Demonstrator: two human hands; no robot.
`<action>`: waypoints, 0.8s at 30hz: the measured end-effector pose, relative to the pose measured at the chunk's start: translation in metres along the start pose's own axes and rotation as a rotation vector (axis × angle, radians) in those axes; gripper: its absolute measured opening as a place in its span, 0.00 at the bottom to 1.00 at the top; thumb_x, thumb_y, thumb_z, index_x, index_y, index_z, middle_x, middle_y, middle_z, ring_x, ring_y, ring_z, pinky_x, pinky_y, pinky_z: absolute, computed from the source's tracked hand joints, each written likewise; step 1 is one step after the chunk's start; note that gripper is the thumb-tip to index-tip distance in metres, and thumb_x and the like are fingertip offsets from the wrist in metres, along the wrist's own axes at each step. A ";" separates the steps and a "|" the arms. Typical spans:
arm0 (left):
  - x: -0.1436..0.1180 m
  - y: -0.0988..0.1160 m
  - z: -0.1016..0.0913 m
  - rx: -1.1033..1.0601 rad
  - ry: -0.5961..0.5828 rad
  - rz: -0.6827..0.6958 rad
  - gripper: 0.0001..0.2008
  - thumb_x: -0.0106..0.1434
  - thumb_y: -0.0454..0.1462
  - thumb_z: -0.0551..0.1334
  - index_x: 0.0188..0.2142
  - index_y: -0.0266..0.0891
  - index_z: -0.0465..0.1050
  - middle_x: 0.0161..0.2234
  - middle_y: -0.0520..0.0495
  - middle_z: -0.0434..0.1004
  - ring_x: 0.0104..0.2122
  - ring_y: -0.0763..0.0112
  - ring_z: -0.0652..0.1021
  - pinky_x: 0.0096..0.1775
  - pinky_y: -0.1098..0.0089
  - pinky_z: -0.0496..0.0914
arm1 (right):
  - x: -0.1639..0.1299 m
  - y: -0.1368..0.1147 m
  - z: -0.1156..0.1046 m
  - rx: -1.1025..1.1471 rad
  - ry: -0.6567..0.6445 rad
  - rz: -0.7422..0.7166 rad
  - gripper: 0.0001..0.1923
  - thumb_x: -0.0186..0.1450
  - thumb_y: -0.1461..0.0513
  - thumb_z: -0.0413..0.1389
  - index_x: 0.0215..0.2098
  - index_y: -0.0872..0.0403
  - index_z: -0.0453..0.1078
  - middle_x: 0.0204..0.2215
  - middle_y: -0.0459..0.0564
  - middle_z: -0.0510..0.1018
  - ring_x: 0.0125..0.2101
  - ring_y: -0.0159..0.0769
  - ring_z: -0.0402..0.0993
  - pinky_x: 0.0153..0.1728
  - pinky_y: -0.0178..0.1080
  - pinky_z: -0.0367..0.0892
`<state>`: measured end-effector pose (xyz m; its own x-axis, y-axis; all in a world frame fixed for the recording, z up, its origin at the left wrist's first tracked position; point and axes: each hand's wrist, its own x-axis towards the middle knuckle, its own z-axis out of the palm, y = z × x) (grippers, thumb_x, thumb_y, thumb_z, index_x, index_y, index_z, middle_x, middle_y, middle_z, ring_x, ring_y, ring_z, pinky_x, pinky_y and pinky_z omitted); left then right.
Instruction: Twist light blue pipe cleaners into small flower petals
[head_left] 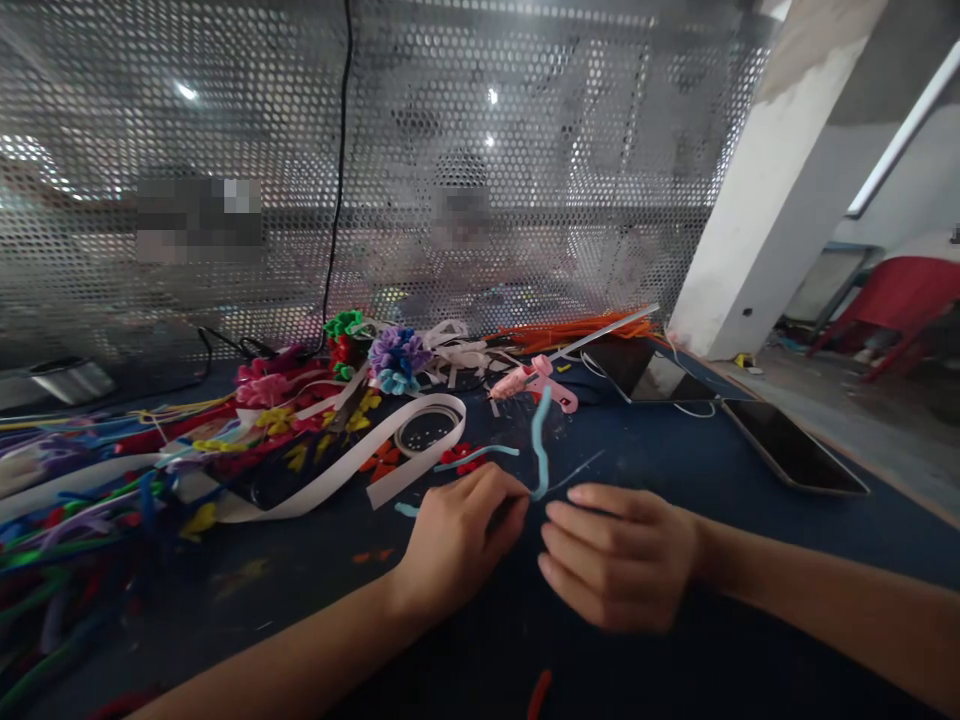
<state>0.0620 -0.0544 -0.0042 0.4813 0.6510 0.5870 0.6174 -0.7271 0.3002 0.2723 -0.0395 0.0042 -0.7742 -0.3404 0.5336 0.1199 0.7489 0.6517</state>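
The left hand lay knuckles-up on the dark blue table, fingers curled in, pinching the lower end of a light blue pipe cleaner that rose from between the two hands and curved away from the person. The right hand rested just beside it, fingers half bent and pointing left; whether it gripped the cleaner could not be told. Just beyond the hands lay a pink glue gun, a white strip looped around a tape roll, and finished flowers in purple and blue. Loose cleaners in many colours were heaped at the left, and two tablets lay well apart at the right.
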 end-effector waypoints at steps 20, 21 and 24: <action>0.001 0.001 0.003 0.100 -0.040 0.165 0.08 0.63 0.32 0.50 0.28 0.37 0.63 0.23 0.53 0.66 0.19 0.78 0.67 0.19 0.76 0.60 | -0.006 -0.019 0.024 0.503 0.001 0.663 0.17 0.60 0.74 0.44 0.47 0.60 0.57 0.35 0.54 0.71 0.36 0.36 0.66 0.37 0.43 0.65; 0.001 0.002 0.003 0.099 -0.042 0.167 0.08 0.63 0.32 0.50 0.28 0.37 0.63 0.23 0.53 0.66 0.19 0.78 0.67 0.19 0.77 0.60 | -0.006 -0.020 0.024 0.537 0.011 0.677 0.18 0.58 0.74 0.44 0.46 0.60 0.57 0.35 0.54 0.71 0.36 0.36 0.65 0.37 0.43 0.65; 0.002 0.002 0.003 0.095 -0.054 0.170 0.07 0.63 0.32 0.51 0.29 0.37 0.64 0.24 0.53 0.67 0.20 0.78 0.68 0.20 0.77 0.61 | -0.008 -0.019 0.025 0.578 0.024 0.648 0.19 0.57 0.75 0.44 0.46 0.59 0.56 0.35 0.53 0.70 0.35 0.35 0.64 0.36 0.41 0.65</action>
<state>0.0661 -0.0542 -0.0044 0.6147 0.5333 0.5812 0.5792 -0.8053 0.1264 0.2607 -0.0367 -0.0256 -0.6485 0.2461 0.7204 0.1931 0.9685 -0.1571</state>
